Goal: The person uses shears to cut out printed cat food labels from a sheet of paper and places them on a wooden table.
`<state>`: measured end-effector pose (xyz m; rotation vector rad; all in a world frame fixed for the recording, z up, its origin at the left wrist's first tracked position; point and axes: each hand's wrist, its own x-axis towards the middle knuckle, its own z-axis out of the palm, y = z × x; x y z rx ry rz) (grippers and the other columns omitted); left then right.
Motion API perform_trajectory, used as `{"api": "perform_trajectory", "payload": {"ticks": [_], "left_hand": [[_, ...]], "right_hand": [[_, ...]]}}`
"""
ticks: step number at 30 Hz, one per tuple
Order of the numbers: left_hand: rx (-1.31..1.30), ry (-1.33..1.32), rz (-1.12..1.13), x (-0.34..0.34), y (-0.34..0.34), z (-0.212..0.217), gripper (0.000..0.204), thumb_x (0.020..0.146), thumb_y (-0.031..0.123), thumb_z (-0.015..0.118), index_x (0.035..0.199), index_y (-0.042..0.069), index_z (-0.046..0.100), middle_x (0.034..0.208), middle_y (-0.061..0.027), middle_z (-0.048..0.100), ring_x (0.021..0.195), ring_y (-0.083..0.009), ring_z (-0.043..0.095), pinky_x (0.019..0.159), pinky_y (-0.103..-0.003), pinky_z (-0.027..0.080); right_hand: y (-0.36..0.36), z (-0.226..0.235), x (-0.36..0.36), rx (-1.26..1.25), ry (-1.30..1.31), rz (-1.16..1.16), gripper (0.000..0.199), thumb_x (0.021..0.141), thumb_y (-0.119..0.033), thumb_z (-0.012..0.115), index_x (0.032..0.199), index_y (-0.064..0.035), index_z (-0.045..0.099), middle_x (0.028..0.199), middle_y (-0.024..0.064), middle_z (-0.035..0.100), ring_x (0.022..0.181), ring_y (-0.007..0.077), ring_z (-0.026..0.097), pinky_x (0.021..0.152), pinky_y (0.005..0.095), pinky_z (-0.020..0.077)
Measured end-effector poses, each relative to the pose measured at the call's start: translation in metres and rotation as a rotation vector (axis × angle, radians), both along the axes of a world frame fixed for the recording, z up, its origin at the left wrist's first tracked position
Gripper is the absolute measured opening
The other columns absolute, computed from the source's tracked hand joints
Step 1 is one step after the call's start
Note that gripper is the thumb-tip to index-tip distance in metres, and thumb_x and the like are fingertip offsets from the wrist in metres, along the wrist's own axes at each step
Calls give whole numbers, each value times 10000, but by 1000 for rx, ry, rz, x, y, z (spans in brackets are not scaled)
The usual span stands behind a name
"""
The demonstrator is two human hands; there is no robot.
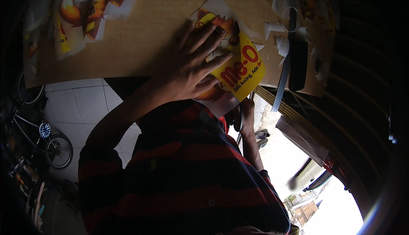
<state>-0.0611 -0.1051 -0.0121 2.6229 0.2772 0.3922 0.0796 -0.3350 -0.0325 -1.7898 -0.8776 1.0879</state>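
A yellow printed sheet [251, 75] with red lettering and an orange cartoon animal lies at the table's near edge. Its lower corner, with a pale margin, sticks out past that edge. My left hand [194, 66] rests flat on the sheet's left part, fingers spread, covering some of the picture. Below the overhanging corner, my right hand [247, 113] is closed beside the edge of the sheet. A dark, rounded shape shows at its fingers, partly in shadow, and I cannot make out what it is.
The brown tabletop [149, 30] carries more printed sheets [91, 11] at the far left. To the right lie curled white paper scraps [282, 45], a long metal ruler [282, 79] jutting over the edge, and a black oblong object [299, 66]. A bicycle [59, 149] stands on the tiled floor.
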Motion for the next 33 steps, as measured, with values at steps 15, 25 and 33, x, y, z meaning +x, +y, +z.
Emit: {"api": "perform_trajectory", "payload": {"ticks": [15, 25, 33], "left_hand": [[-52, -1, -21, -2, 1, 1, 563, 825, 385, 699, 1333, 188, 555, 1535, -151, 307, 1451, -362, 215, 1160, -634, 135], [-522, 46, -160, -10, 67, 12, 198, 844, 142, 695, 957, -13, 646, 1175, -89, 594, 1169, -277, 578, 1071, -463, 379], [10, 23, 366, 30, -13, 9, 832, 791, 549, 702, 1451, 157, 384, 1461, -181, 297, 1375, -419, 296, 1033, -752, 192]], "right_hand": [[27, 26, 21, -3, 138, -102, 317, 926, -273, 609, 836, 28, 567, 599, 26, 547, 494, 79, 485, 457, 251, 372], [14, 43, 33, -80, 36, -69, 330, 968, -323, 585, 875, -7, 579, 527, -9, 523, 413, 47, 485, 370, 211, 344], [-9, 45, 32, -9, 104, -32, 607, 907, -591, 565, 849, 12, 552, 485, -31, 444, 371, 46, 437, 342, 208, 302]]}}
